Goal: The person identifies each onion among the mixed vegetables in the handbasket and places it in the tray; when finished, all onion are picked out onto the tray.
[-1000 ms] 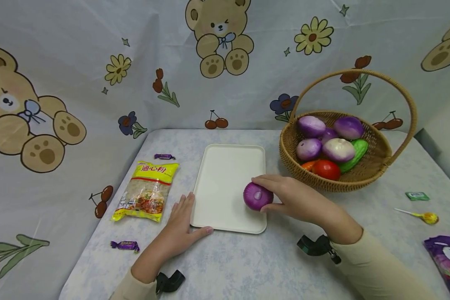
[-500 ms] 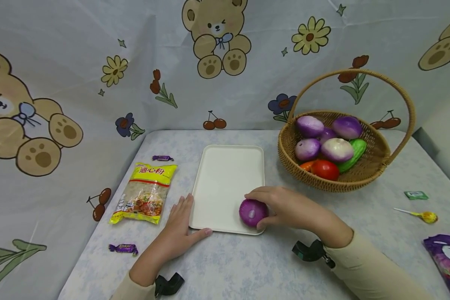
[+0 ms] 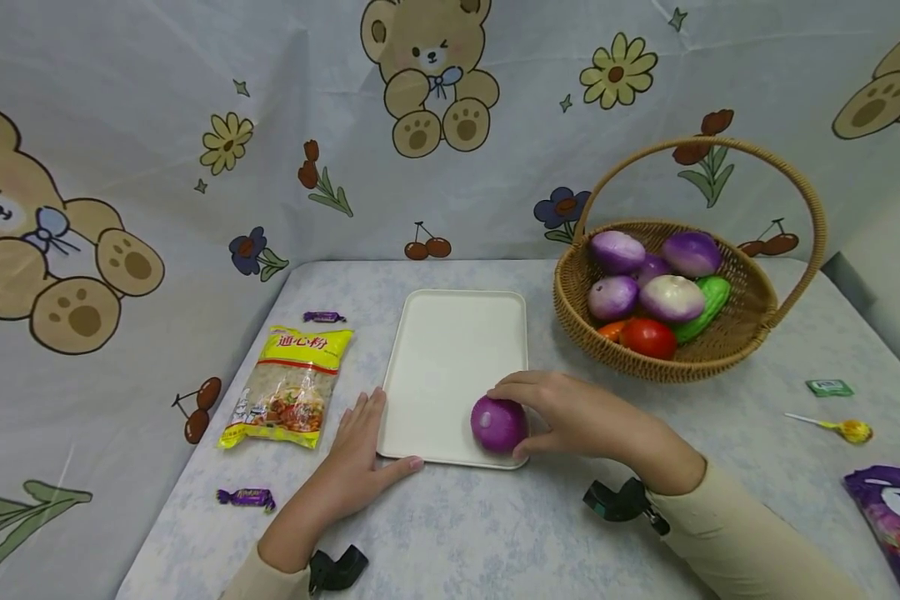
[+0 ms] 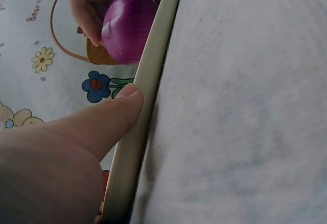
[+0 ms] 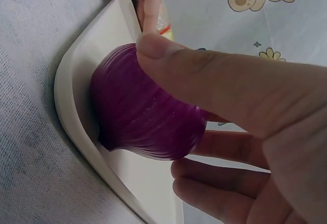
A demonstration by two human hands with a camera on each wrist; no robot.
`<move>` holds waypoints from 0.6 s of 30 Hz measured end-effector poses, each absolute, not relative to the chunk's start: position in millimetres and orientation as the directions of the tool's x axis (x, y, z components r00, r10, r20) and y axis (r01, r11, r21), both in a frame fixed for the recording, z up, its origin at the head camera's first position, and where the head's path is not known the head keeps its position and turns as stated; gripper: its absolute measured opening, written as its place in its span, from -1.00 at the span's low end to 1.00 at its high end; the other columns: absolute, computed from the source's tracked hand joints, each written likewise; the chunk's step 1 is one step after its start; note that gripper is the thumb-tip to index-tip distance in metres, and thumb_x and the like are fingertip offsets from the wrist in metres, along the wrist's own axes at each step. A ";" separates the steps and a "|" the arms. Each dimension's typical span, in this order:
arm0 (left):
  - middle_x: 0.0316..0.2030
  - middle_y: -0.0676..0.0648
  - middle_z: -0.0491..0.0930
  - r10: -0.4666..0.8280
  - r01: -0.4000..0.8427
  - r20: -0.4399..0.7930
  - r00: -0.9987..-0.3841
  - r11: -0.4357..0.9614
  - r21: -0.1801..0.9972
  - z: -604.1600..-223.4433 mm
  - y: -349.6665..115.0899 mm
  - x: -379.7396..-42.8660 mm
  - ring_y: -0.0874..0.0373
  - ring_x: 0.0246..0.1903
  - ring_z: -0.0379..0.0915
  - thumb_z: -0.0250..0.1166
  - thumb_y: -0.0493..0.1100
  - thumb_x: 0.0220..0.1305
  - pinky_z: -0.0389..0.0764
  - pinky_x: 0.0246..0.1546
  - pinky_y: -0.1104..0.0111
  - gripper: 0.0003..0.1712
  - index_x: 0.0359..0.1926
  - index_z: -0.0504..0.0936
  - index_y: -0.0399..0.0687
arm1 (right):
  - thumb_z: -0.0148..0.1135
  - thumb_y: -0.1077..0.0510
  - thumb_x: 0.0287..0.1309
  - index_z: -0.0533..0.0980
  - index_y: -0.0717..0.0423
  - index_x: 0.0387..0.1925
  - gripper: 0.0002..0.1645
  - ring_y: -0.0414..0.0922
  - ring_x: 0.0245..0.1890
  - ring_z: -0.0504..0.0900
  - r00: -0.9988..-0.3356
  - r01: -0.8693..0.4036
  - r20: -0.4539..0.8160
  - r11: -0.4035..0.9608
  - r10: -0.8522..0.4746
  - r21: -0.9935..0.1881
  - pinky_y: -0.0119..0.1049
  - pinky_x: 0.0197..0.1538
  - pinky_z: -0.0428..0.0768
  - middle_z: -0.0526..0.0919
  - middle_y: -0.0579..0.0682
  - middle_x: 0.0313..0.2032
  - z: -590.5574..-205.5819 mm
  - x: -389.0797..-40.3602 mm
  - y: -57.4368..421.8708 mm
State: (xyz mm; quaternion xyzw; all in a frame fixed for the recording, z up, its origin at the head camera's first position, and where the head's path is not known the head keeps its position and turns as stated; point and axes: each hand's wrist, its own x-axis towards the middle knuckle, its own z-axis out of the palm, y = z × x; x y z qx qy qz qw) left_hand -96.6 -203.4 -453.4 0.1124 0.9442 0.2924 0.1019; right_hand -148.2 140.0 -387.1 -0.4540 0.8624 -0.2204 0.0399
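Onion (image 3: 498, 425) lay at the near right corner of the tray (image 3: 450, 358), inside the rim. The right hand (image 3: 577, 417) held it from the right side: the thumb bore on the near face, the fingers reached round the far face, and the span between them matched the width of the bulb. Thumb contact was plain in the right wrist view; finger contact was partly hidden by the bulb, so the firmness of the hold could not be told. The left hand (image 3: 360, 458) gripped nothing. Its fingers lay extended along the left edge of the tray, and the thumb tip rested on the near rim.

Handling: the onion was judged firm, stiff and of modest weight. Its glossy, rounded skin seemed likely to slip, or to roll under a one-sided push. The preferred hold was judged to be across the widest part, thumb and fingers opposed, with light, even pressure. The pointed end, set close to the rim, appeared to offer too little surface. The tray looked rigid, shallow and best taken by its edges. The basket (image 3: 750, 304) stood beyond the right hand; the bag (image 3: 288, 392) lay left of the tray, apart from it.
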 end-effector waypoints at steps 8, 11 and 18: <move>0.67 -0.22 -0.24 0.272 0.156 -0.123 -0.954 0.805 0.573 -453.6 -203.1 -97.3 -0.11 0.62 -0.51 0.38 0.45 0.27 -0.39 0.56 -0.02 0.42 0.69 -0.22 -0.25 | 0.71 -0.06 0.03 0.58 0.13 0.32 -0.15 -0.01 0.22 0.60 -0.587 -0.774 0.154 0.497 -0.794 -0.392 -0.04 0.25 0.60 0.63 0.02 0.23 -382.3 -148.7 142.2; 0.67 -0.21 -0.23 0.263 0.145 -0.132 -0.956 0.811 0.566 -454.7 -202.9 -97.4 -0.10 0.62 -0.51 0.38 0.47 0.25 -0.37 0.56 -0.02 0.43 0.69 -0.22 -0.23 | 0.72 -0.06 0.02 0.58 0.13 0.31 -0.15 -0.02 0.22 0.60 -0.584 -0.777 0.164 0.490 -0.795 -0.395 -0.05 0.26 0.60 0.63 0.01 0.23 -380.1 -149.0 143.0; 0.67 -0.17 -0.24 0.254 0.128 -0.147 -0.956 0.811 0.571 -453.7 -202.6 -97.4 -0.05 0.62 -0.52 0.40 0.48 0.22 -0.37 0.57 0.00 0.45 0.70 -0.23 -0.19 | 0.68 -0.05 0.08 0.59 0.13 0.30 -0.20 0.00 0.24 0.60 -0.608 -0.761 0.177 0.503 -0.774 -0.409 -0.01 0.26 0.60 0.63 0.02 0.24 -370.4 -148.8 149.8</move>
